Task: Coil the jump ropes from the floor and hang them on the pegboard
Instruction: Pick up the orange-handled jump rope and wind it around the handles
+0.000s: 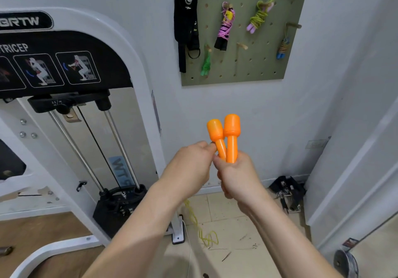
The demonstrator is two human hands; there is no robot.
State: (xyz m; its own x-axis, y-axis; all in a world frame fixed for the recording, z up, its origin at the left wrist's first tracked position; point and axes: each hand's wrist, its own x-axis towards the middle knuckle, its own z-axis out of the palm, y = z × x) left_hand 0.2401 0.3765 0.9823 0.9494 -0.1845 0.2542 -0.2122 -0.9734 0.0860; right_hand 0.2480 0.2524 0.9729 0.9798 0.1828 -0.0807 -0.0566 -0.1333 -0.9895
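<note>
Two orange handles [225,135] stand upright at frame centre, touching. The right hand [237,176] grips both shafts with its fingers curled closed. The left hand [191,165], fingers curled, pinches the left shaft. One yellow rope [202,228] trails on the floor below. The pegboard [258,66], upper right, carries five coiled ropes.

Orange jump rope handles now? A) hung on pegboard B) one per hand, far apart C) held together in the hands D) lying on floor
C: the right hand grips both orange handles side by side, left hand pinching one stem.
</note>
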